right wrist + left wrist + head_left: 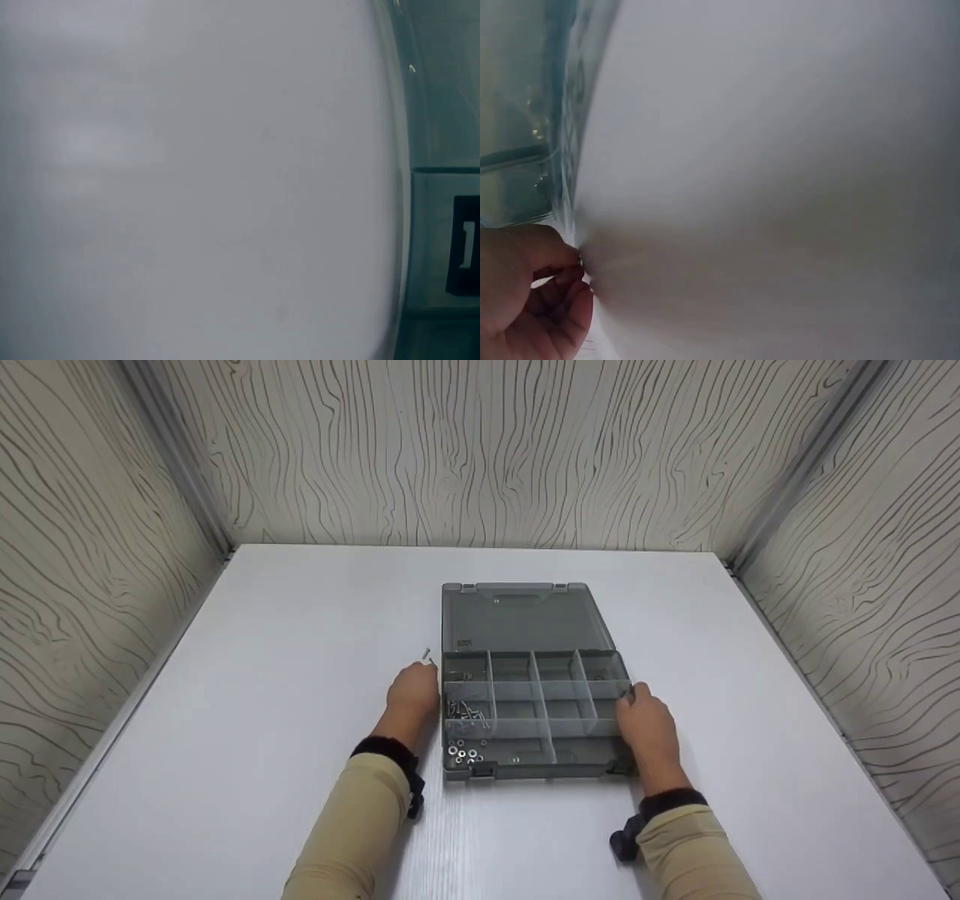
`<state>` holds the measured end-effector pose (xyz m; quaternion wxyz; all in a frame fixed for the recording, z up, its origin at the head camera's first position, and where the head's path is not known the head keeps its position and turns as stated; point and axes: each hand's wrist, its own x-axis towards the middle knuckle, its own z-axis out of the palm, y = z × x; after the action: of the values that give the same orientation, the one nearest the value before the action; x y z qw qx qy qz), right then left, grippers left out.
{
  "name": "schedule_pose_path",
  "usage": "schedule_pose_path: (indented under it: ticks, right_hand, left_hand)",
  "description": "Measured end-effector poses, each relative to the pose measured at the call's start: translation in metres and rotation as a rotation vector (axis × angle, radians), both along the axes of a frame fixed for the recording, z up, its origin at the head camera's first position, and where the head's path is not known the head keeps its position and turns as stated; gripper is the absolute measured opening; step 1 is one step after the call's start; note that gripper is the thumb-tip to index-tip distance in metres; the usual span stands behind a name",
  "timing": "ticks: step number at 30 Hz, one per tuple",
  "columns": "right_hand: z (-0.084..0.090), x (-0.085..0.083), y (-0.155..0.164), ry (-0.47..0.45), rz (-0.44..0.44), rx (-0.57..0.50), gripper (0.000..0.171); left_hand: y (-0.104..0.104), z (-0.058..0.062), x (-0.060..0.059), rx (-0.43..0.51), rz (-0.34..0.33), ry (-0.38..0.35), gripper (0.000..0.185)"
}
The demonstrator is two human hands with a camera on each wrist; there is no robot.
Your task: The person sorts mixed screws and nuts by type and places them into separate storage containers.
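A grey see-through organizer box [540, 770] lies open on the white table [262, 697], its lid [525, 619] folded flat behind it. Small screws [466, 709] fill a left compartment and several nuts [465, 751] lie in the one in front of it. My left hand [429, 666] is at the box's left wall, fingers curled, and pinches a small screw. In the left wrist view, my left hand [574, 262] has its fingertips pressed together over the table. A loose screw [426, 653] lies just beyond it. My right hand [634, 697] grips the box's right wall.
Wood-grain panels [487, 450] wall in the table at the back and on both sides. The left wrist view shows a box corner [525, 112] beside the bare tabletop [780, 187]. The right wrist view shows the box's edge [442, 150].
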<state>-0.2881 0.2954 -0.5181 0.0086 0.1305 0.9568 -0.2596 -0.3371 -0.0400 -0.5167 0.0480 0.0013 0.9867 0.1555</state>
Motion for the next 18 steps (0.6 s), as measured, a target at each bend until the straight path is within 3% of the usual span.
schedule_pose_path:
  ticks: [10, 18]
  right_hand:
    - [0.0013, 0.0008, 0.0009, -0.006, 0.005, -0.009, 0.05]
    - [-0.0004, 0.0006, 0.0004, -0.001, 0.006, -0.002, 0.048]
  left_hand:
    - [0.0001, 0.0021, 0.001, 0.003, 0.059, 0.009, 0.033]
    - [-0.0064, 0.0056, 0.0028, -0.018, 0.032, 0.046, 0.023]
